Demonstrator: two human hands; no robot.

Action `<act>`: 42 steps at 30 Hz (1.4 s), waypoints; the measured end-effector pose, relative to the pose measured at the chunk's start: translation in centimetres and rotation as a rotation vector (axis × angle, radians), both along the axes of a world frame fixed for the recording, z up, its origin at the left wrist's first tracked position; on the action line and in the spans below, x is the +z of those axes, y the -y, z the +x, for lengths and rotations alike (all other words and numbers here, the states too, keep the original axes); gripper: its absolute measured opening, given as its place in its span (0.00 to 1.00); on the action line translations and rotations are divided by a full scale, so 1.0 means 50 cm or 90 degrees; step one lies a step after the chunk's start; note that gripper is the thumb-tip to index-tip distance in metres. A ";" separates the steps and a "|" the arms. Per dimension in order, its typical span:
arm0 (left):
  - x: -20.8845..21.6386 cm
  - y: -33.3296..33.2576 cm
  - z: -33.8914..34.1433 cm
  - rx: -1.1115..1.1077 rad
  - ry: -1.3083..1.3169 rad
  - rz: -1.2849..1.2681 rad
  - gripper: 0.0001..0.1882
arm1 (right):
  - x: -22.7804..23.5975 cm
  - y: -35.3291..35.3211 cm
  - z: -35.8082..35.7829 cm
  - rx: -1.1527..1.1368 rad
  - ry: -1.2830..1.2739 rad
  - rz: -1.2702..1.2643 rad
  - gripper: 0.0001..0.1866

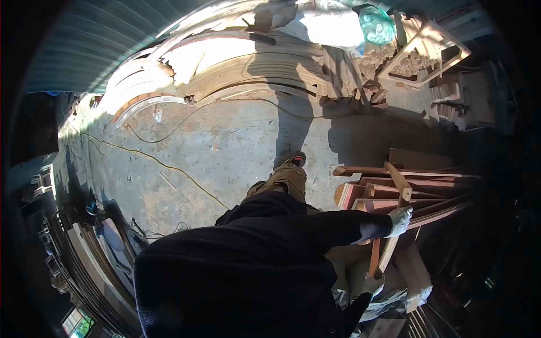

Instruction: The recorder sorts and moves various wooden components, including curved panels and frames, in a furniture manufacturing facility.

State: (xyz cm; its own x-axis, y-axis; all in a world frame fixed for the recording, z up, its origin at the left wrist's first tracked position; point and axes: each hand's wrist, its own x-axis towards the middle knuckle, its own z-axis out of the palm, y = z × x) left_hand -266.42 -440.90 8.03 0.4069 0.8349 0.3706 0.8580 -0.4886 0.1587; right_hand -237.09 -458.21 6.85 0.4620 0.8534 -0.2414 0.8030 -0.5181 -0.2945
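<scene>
To my right, my left hand (400,221), in a white glove, is closed around a long light-brown wooden piece (390,250) that looks like part of a frame. Nearer to me, my right hand (373,284), also gloved, is closed at the lower end of the same piece; my sleeve and the shade hide some of its fingers. A reddish slat (375,256) runs beside the piece, and I cannot tell whether it is joined to it. The upper end of the piece crosses over a stack of reddish wooden boards (383,191).
Curved wooden parts (253,67) are piled along the far side. A yellow cable (163,163) lies on the concrete floor (225,135). Long boards (93,253) lean at the left. A wooden frame (425,53) and a green bag (376,25) stand far right.
</scene>
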 end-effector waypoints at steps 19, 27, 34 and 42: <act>-0.082 0.888 -0.594 0.137 -0.070 0.004 0.11 | 0.026 0.851 -0.684 0.046 -0.171 -0.136 0.19; -0.010 1.323 -0.915 0.073 0.085 -0.061 0.10 | 0.067 1.258 -0.992 0.098 -0.028 -0.115 0.21; -0.009 1.620 -1.136 -0.017 0.041 -0.021 0.04 | 0.089 1.575 -1.212 0.138 0.083 -0.069 0.19; -0.024 2.004 -1.392 -0.051 0.129 -0.016 0.04 | 0.111 1.947 -1.479 0.171 0.108 -0.081 0.24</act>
